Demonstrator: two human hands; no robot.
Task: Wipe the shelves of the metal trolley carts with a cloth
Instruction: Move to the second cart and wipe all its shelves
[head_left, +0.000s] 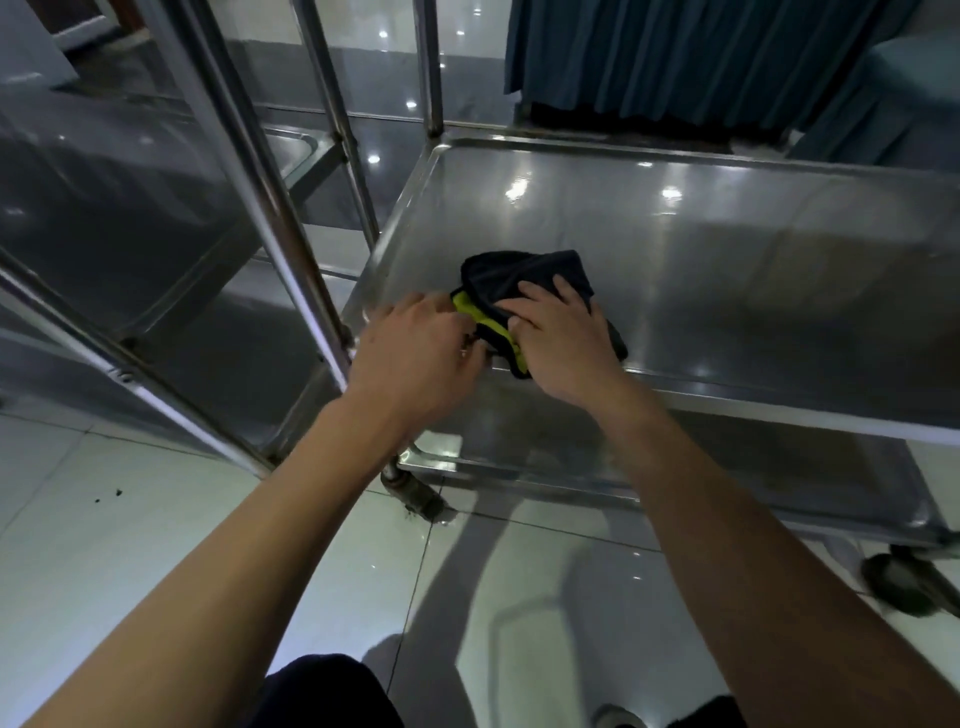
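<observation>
- A second metal cart stands on the left, just beside the first.
- The left hand curls its fingers at the cloth's yellow edge; it seems to pinch it.
- The dark cloth lies on the shiny cart shelf, near its front left corner.
- The right hand presses on the cloth with fingers spread.

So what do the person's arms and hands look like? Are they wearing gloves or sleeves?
No gloves and no sleeves in view. Both forearms are bare from the bottom of the picture up to the wrists. The left hand and right hand are bare too, with no rings, watch or bracelets that I can see. Fingers are uncovered, nails short.
</observation>
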